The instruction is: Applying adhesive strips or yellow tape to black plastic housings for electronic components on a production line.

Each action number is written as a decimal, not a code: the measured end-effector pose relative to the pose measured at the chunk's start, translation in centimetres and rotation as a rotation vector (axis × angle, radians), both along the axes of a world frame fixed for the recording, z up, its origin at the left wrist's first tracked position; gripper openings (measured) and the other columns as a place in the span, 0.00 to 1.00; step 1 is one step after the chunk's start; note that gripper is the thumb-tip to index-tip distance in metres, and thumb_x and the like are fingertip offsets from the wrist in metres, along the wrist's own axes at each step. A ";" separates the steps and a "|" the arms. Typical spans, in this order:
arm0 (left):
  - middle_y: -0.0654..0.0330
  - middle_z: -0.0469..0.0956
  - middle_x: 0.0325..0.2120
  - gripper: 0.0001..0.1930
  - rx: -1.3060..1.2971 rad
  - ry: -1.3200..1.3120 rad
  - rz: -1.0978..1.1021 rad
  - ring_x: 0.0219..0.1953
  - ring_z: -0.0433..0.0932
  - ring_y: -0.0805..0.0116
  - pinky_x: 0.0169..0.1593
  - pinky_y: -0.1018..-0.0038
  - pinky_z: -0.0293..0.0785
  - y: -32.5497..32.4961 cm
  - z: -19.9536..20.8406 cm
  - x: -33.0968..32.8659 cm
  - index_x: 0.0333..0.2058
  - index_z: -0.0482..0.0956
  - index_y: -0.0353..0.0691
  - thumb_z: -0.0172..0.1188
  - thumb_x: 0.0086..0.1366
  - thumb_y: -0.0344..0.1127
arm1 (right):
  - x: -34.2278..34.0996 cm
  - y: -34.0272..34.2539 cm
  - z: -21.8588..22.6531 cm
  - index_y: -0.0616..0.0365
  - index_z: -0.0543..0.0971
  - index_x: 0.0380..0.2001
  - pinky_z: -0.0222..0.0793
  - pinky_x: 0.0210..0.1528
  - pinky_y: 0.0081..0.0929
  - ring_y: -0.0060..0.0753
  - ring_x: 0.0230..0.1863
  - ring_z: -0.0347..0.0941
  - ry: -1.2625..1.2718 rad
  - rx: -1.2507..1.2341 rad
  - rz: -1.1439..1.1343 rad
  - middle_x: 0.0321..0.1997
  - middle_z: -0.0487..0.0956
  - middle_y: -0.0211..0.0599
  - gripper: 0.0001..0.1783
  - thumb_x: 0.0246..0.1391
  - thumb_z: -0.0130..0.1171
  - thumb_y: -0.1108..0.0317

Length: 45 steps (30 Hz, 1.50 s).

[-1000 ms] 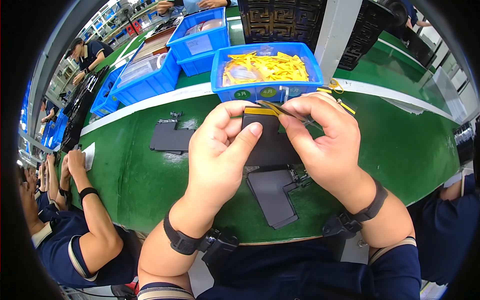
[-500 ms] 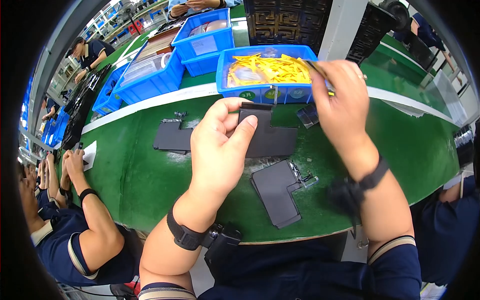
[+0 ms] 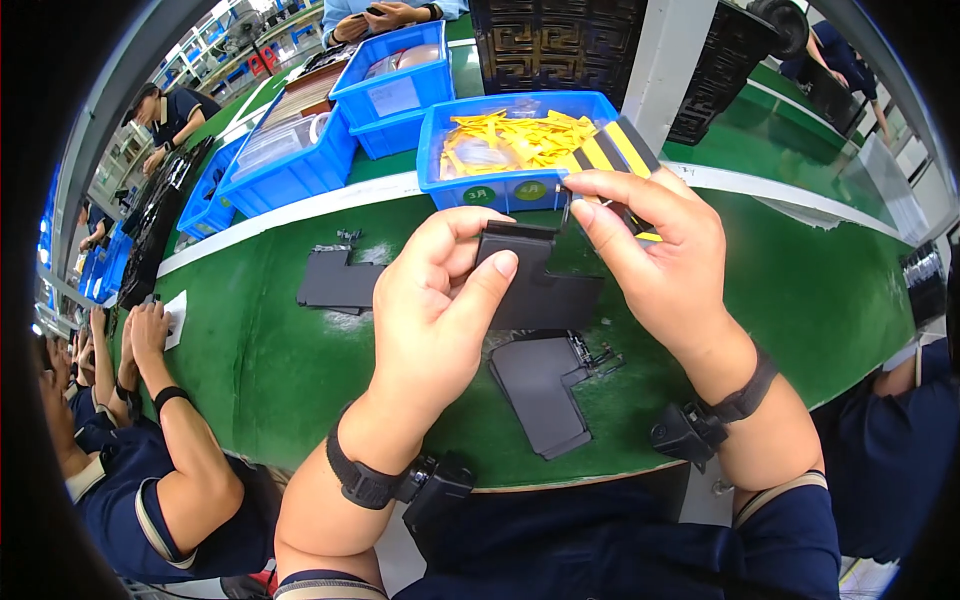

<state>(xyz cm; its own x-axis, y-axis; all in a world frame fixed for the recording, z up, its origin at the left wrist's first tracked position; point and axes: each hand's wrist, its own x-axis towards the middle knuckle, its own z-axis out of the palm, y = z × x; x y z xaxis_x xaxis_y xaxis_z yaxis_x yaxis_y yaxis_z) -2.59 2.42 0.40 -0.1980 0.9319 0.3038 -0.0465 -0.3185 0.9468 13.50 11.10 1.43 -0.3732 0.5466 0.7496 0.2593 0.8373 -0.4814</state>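
My left hand point(image 3: 425, 310) is closed on a flat, L-shaped black battery point(image 3: 552, 297), its thumb lying across the front face. A dark strip runs along the battery's top edge. Just right of that edge, my right hand point(image 3: 665, 255) pinches a sheet with yellow and black stripes point(image 3: 628, 150), which sticks up past the fingers. A thin dark piece shows at its fingertips; what it is I cannot tell. Below the held battery lies a stack of similar L-shaped batteries point(image 3: 540, 395) with small connectors. Another group of batteries point(image 3: 335, 280) rests to the left.
Behind my hands stands a blue bin point(image 3: 430, 165) with yellow pieces point(image 3: 520, 135) in it. More blue bins point(image 3: 295, 165) are at the back left. A white post point(image 3: 672, 65) rises behind the green table point(image 3: 260, 350). A co-worker's arm point(image 3: 190, 430) is at left.
My right hand has come down and left from the blue bin toward the held battery. The striped sheet now shows plainly in it. My left hand keeps its grip.
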 end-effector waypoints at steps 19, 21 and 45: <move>0.59 0.79 0.34 0.11 -0.014 0.056 0.032 0.36 0.74 0.80 0.40 0.83 0.70 0.2 -0.4 0.0 0.43 0.69 0.31 0.53 0.62 0.25 | -0.6 -0.4 -1.1 0.64 0.77 0.32 0.65 0.32 0.16 0.15 0.29 0.68 0.312 -0.683 0.304 0.28 0.75 0.27 0.07 0.55 0.55 0.70; 0.59 0.79 0.34 0.11 -0.015 0.045 0.023 0.36 0.74 0.80 0.40 0.83 0.70 0.1 -0.4 -0.1 0.43 0.69 0.31 0.53 0.62 0.25 | -0.9 -0.6 -1.1 0.64 0.77 0.31 0.65 0.32 0.16 0.15 0.29 0.68 0.310 -0.644 0.275 0.28 0.75 0.27 0.07 0.55 0.55 0.70; 0.66 0.74 0.25 0.11 -0.014 0.386 0.030 0.27 0.73 0.80 0.31 0.81 0.70 1.0 0.2 -2.1 0.38 0.76 0.37 0.58 0.55 0.23 | -1.0 -0.7 -1.6 0.60 0.74 0.47 0.69 0.38 0.23 0.25 0.35 0.73 0.061 -0.425 0.190 0.37 0.77 0.36 0.21 0.46 0.60 0.75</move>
<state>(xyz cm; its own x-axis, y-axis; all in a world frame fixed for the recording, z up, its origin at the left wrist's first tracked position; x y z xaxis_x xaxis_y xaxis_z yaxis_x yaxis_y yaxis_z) -4.66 3.41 0.62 -0.0991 0.9319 0.3488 0.3237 -0.3013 0.8969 12.53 10.40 -0.17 -0.4586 0.7359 0.4981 0.0807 0.5927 -0.8014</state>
